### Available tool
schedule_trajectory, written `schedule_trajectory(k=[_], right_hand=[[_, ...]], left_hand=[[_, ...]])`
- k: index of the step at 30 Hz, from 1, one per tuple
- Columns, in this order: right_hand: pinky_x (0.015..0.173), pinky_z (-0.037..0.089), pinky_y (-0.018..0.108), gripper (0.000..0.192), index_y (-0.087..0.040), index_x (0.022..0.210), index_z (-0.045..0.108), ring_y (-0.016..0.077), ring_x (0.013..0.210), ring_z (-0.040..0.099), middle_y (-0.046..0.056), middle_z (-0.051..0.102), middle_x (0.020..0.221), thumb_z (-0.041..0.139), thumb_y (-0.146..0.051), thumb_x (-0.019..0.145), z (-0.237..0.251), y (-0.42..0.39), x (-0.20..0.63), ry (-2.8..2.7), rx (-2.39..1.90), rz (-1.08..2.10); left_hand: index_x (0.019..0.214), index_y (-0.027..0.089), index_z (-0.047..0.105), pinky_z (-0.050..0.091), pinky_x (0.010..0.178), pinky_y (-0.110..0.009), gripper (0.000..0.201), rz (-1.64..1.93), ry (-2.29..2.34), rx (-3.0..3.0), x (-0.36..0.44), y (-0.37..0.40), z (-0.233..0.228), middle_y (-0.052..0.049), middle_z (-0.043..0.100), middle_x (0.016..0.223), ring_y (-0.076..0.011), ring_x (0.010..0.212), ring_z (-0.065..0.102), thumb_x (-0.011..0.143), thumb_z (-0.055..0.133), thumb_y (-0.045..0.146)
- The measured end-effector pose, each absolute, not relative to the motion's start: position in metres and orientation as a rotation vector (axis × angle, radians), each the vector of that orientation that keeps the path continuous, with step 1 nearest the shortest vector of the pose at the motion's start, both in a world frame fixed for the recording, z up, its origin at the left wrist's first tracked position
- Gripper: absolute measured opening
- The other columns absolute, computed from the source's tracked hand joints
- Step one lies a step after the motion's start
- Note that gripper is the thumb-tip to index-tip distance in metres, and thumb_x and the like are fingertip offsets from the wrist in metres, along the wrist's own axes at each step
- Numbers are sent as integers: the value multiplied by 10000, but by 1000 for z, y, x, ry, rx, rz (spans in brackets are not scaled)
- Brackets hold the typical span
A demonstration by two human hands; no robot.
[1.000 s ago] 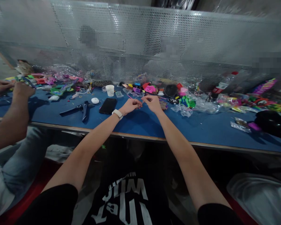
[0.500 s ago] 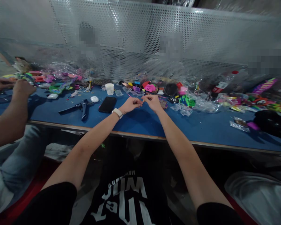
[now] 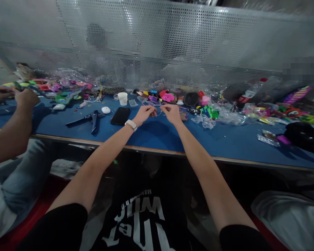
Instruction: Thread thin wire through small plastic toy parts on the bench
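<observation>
A thin pale string (image 3: 159, 114) curves between my two hands, just above the blue tabletop (image 3: 159, 136). My left hand (image 3: 146, 114), with a light band at the wrist, pinches one end of it between closed fingers. At the other end, the fingertips of my right hand (image 3: 171, 112) are pressed together on the string. Small details at the fingertips are too tiny to make out. Behind the hands sit a pink toy piece (image 3: 168, 97) and other small colourful items.
To the left lie a black phone (image 3: 120, 116), dark-handled pliers-like tool (image 3: 94, 122), white round object (image 3: 105, 110) and paper cup (image 3: 122, 98). A bottle (image 3: 248, 93) and wrapped toys line the back right. A co-worker's hand (image 3: 26, 97) works at far left. A perforated metal panel (image 3: 151, 45) stands behind.
My hands have moved slightly apart, and the string between them now shows as a loose curve. The co-worker's hands at the left have shifted a little.
</observation>
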State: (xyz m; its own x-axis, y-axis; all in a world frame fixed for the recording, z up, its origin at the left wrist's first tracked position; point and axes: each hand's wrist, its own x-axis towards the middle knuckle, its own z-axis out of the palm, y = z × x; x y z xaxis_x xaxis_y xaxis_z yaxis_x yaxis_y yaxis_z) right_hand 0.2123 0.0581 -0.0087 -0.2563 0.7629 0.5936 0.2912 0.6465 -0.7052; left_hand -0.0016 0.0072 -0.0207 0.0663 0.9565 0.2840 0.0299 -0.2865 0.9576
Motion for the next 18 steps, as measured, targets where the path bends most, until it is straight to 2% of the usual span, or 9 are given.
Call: schedule_trajectory(k=[5, 13, 18], right_hand=[[863, 601, 465, 585, -282, 739, 828, 316, 830, 765, 82, 851, 813, 819, -824, 959, -12, 61, 213, -1832, -853, 566], [886, 592, 433, 411, -243, 793, 855, 289, 834, 778, 89, 866, 848, 833, -566, 1046, -8, 58, 213, -1884, -892, 523], [891, 585, 430, 470, -214, 797, 844, 299, 850, 795, 107, 882, 872, 777, -583, 1081, -4, 53, 211, -1939, -942, 432]], left_hand=[[952, 169, 829, 649, 829, -306, 262, 1366, 1033, 1434, -3, 7, -20, -72, 854, 857, -178, 827, 807, 1114, 861, 373], [988, 164, 770, 657, 810, -294, 307, 1367, 1013, 1374, -2, 3, -15, -55, 827, 845, -161, 781, 833, 1123, 886, 414], [936, 164, 776, 665, 794, -277, 294, 1418, 1041, 1379, -1, 1, -11, -37, 803, 793, -151, 743, 815, 1113, 889, 370]])
